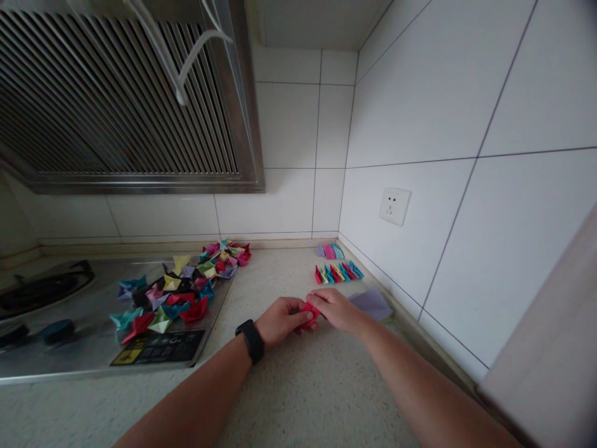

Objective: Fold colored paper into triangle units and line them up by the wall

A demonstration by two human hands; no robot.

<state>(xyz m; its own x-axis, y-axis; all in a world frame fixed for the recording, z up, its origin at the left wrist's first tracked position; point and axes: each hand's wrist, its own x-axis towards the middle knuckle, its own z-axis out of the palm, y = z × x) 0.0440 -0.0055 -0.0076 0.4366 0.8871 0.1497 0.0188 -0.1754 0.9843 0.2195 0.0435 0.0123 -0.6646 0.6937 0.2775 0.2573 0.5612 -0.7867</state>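
Note:
A small piece of folded red paper (308, 316) is pinched between my two hands, just above the counter. My left hand (282, 320), with a black watch on its wrist, closes on its left and lower side. From the right, the fingers of my right hand (336, 306) press on the paper's upper edge and partly cover it. Beyond my hands stands a row of folded paper pieces (338, 272) in red, yellow and blue. A smaller group of folded papers (330, 251) lies behind that row. Flat purple paper sheets (372, 303) lie beside my right wrist.
Many colourful folded paper shapes (180, 298) are heaped on the steel gas stove (93, 354) at the left and spill onto the counter (275, 267). A range hood (140, 183) hangs above the stove. The tiled wall with a socket (395, 206) bounds the right side.

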